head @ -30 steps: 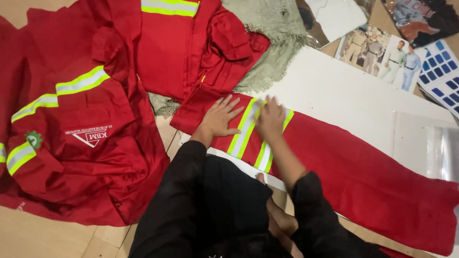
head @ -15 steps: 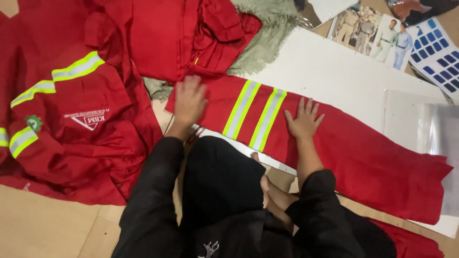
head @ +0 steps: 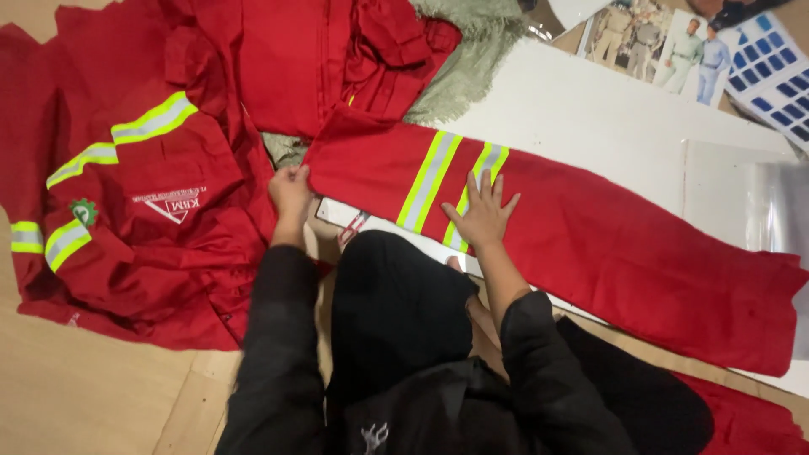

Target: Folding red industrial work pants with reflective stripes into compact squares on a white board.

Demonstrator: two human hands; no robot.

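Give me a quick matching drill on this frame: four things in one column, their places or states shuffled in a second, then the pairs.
1 left hand
2 right hand
3 red trouser leg
4 green cloth

A flat on the reflective stripes
B stretched across the white board
C bunched at the top
D gripping the leg's end

Pairs: 1-D, 2-A, 3-B, 4-C

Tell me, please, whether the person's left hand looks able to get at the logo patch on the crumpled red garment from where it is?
Probably yes: the left hand grips the trouser leg's end, and the logo patch lies uncovered just beside it, with only loose red cloth between.
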